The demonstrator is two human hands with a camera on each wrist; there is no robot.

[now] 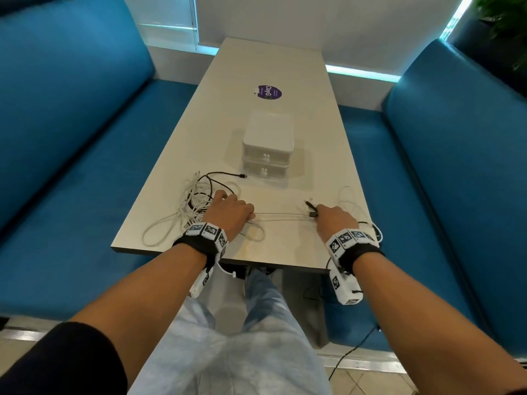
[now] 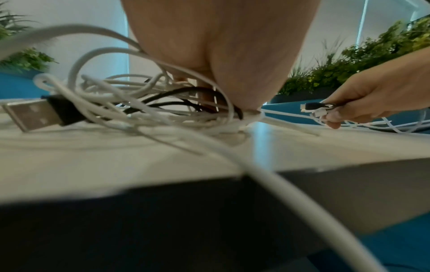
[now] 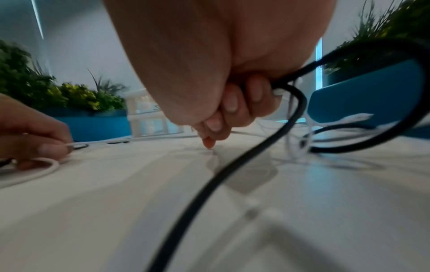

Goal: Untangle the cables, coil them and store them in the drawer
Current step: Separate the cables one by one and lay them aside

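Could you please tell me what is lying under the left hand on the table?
The tangle of white and black cables runs under the left hand. The part beneath the palm is hidden.

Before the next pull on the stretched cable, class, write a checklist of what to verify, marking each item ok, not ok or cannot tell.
1. Right hand grips the plug ends: ok, black plug and white ones pinched together.
2. Left hand pins the tangle on the table: ok.
3. White cable runs taut between the hands: ok.
4. Cable is free of the tangle: not ok, white and black loops remain knotted.
5. Drawer unit is open to receive coils: not ok, both drawers shut.
6. Which cable is snagging: cannot tell.
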